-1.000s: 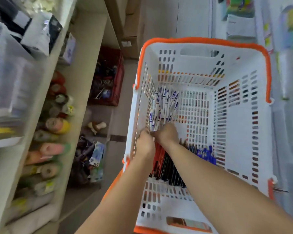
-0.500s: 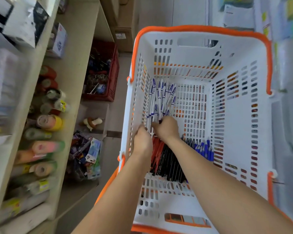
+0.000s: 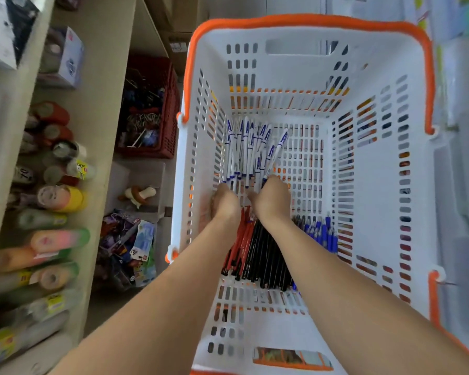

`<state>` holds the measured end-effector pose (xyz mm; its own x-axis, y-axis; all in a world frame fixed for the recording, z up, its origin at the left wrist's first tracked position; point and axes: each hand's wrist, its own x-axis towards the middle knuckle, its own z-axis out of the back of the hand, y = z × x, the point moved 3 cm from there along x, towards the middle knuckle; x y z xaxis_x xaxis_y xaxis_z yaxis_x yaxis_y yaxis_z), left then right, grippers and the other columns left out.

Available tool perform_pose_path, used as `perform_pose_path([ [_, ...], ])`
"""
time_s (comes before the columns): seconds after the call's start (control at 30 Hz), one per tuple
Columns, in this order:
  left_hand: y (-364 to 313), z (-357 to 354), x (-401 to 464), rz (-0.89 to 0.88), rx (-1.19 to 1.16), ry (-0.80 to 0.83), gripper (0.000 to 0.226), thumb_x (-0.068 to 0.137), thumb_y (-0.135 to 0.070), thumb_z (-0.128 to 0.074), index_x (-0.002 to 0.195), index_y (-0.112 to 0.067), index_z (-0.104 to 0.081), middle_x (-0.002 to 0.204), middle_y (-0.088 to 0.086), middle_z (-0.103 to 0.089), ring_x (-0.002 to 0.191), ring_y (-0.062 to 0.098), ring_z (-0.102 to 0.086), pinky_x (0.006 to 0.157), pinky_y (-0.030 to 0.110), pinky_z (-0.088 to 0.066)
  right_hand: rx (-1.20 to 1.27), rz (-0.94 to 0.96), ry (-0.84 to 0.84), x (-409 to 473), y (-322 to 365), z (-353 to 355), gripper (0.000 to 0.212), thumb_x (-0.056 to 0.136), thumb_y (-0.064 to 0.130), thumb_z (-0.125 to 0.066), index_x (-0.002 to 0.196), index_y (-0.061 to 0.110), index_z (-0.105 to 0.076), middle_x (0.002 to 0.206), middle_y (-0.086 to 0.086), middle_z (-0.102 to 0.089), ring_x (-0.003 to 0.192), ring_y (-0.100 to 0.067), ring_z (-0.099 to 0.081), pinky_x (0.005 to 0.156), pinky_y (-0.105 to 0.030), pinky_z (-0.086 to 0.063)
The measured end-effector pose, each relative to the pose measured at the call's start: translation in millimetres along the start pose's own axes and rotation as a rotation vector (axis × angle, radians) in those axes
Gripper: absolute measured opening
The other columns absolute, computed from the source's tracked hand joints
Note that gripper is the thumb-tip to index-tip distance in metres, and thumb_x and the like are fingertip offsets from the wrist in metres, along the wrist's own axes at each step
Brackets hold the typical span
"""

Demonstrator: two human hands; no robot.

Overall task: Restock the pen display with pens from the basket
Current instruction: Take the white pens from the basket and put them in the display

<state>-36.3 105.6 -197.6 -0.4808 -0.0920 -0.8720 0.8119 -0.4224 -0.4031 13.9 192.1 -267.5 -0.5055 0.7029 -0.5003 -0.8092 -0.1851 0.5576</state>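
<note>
Since the earlier frame both hands have slid a bit apart along the near ends of the white pens (image 3: 251, 150), and one pen now fans out to the right.

Left to right: shelf (image 3: 103, 109) with tape rolls (image 3: 57, 197), red crate (image 3: 157, 109) on the floor, then the white basket (image 3: 385, 185) with orange rim.

Left hand (image 3: 226, 204) and right hand (image 3: 272, 200) both sit curled over the white pens' near ends; looks like a gathering grip, fingers hidden so not certain. Red pens (image 3: 241, 239), black pens (image 3: 268, 253), blue pens (image 3: 321, 234) lie under the wrists.

Risk: loose bundle, the splayed pen slips out on lift or tips snag wall slots.

Room: left wall is just beside the left hand; right half of the basket floor is open, straight up is clear. Pen display not in view.
</note>
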Motion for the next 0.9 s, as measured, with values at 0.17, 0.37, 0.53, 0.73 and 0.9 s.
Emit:
perform_pose_path([
  [0.17, 5.3, -5.0, 9.4, 0.001, -0.145, -0.016, 0.056, 0.109, -0.042, -0.022, 0.152, -0.008, -0.037, 0.158, 0.006, -0.037, 0.145, 0.029, -0.034, 0.118, 0.039, -0.026, 0.110, 0.019, -0.024, 14.4, -1.9, 12.1, 0.029, 0.090, 0.018, -0.073, 0.077, 0.013, -0.047, 0.067, 0.000, -0.048, 0.055, -0.014, -0.048, 0.043, -0.020, -0.027],
  [0.37, 8.5, -12.9, 13.1, 0.039, -0.387, 0.054, 0.053, 0.106, -0.047, -0.025, 0.142, -0.016, -0.049, 0.144, 0.006, -0.052, 0.133, 0.028, -0.047, 0.107, 0.038, -0.037, 0.220, 0.067, -0.037, 31.5, 0.1, 25.2, 0.011, 0.090, 0.008, -0.071, 0.091, 0.011, -0.060, 0.081, 0.000, -0.059, 0.063, -0.001, -0.050, 0.045, -0.007, -0.034],
  [0.53, -5.1, -13.9, 17.1, -0.015, -0.418, 0.077, 0.052, 0.106, -0.045, -0.034, 0.138, -0.009, -0.052, 0.130, 0.008, -0.060, 0.101, 0.018, -0.056, 0.093, 0.031, -0.040, 0.297, 0.002, -0.123, 48.9, 4.2, 35.3, 0.040, 0.092, 0.039, -0.071, 0.077, 0.002, -0.067, 0.062, -0.002, -0.062, 0.050, -0.014, -0.057, 0.045, -0.018, -0.042],
  [0.73, -17.6, -20.1, 24.0, -0.024, -0.391, 0.140, 0.055, 0.107, -0.045, -0.031, 0.147, -0.009, -0.043, 0.145, 0.013, -0.052, 0.136, 0.029, -0.048, 0.111, 0.040, -0.037, 0.293, -0.161, -0.068, 83.6, 11.1, 49.0, 0.043, 0.095, 0.039, -0.068, 0.080, -0.001, -0.069, 0.073, -0.015, -0.071, 0.058, -0.028, -0.068, 0.058, -0.039, -0.059],
  [0.9, -26.4, -17.1, 28.5, -0.068, -0.338, -0.018, 0.040, 0.095, -0.046, -0.049, 0.101, -0.008, -0.054, 0.092, 0.005, -0.052, 0.088, 0.023, -0.047, 0.098, 0.031, -0.041, 0.191, -0.127, -0.023, 75.7, -1.3, 57.2, 0.037, 0.095, 0.020, -0.067, 0.064, 0.001, -0.063, 0.063, -0.017, -0.063, 0.059, -0.031, -0.068, 0.069, -0.049, -0.063],
])
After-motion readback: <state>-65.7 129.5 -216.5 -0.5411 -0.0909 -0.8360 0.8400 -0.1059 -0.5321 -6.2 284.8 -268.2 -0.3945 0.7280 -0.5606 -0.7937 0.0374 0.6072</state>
